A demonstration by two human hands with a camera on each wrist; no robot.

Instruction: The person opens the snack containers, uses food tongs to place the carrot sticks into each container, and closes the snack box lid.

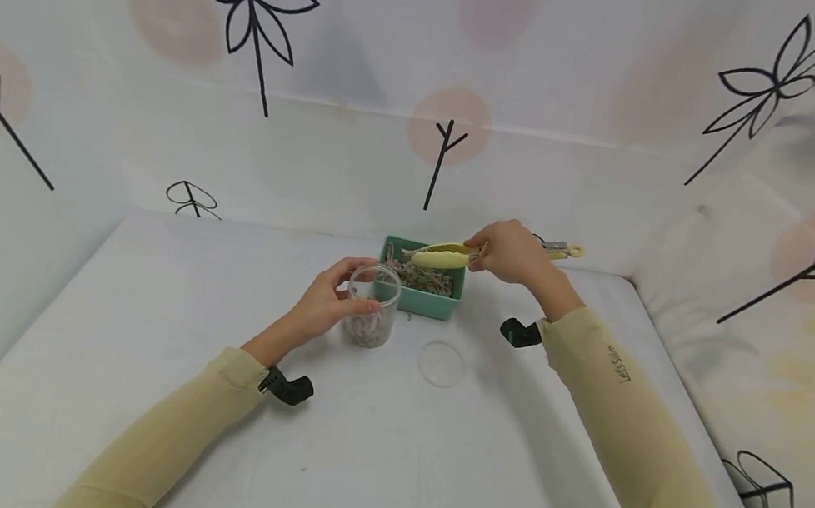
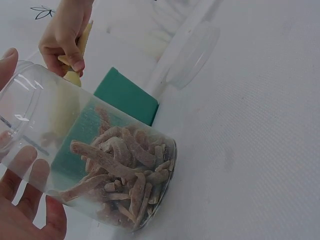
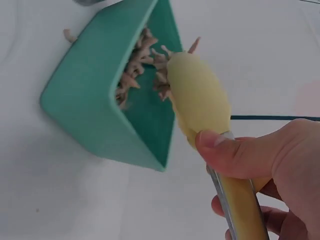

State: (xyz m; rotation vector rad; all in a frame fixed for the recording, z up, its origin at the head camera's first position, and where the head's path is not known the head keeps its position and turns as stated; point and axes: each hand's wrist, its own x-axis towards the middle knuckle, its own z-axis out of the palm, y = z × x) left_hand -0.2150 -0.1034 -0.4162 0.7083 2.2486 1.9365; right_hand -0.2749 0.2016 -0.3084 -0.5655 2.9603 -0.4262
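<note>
My left hand (image 1: 330, 300) grips a clear plastic jar (image 2: 60, 115) round its upper part. Brownish dried strips (image 2: 125, 170) lie in the lower part of the jar. Yellow tongs (image 3: 200, 95) are held in my right hand (image 1: 513, 253), thumb along one arm. Their tips hold a clump of the strips (image 3: 161, 70) over a green rectangular box (image 3: 80, 110). More strips (image 1: 427, 280) lie inside the box. The jar stands at the box's near left corner, open at the top.
A clear round lid (image 1: 442, 363) lies on the white table just in front of the box. One small strip (image 3: 69, 36) is on the tabletop beside the box. A patterned cloth wall (image 1: 357, 164) rises behind the table.
</note>
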